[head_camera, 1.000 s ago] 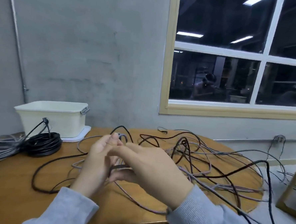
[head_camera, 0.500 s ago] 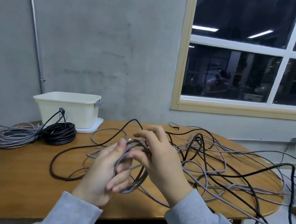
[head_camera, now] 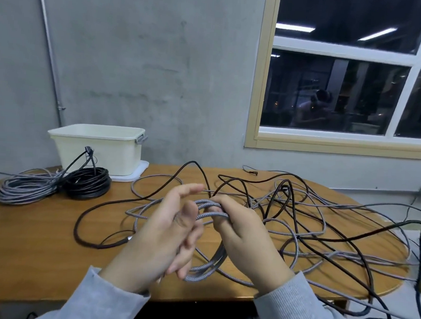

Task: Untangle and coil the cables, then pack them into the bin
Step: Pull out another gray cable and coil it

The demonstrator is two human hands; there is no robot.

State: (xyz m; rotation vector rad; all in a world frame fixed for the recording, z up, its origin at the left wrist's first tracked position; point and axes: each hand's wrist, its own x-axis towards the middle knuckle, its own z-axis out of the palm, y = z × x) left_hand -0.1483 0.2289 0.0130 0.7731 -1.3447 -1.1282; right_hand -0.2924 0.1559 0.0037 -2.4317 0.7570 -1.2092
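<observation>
The right hand point(head_camera: 240, 225) pinches the top of a small coil of grey braided cable point(head_camera: 207, 235), fingers curled round its loops; the left hand point(head_camera: 165, 233) has its fingers loosely through the coil, steadying it. To coil well, I would keep loops equal and feed slack from the tangle point(head_camera: 299, 214) on the bench point(head_camera: 27, 234) without dragging black strands along. The bin point(head_camera: 99, 147) waits rear left, beside the finished black coil point(head_camera: 87, 184) and grey coil point(head_camera: 25, 190).
</observation>
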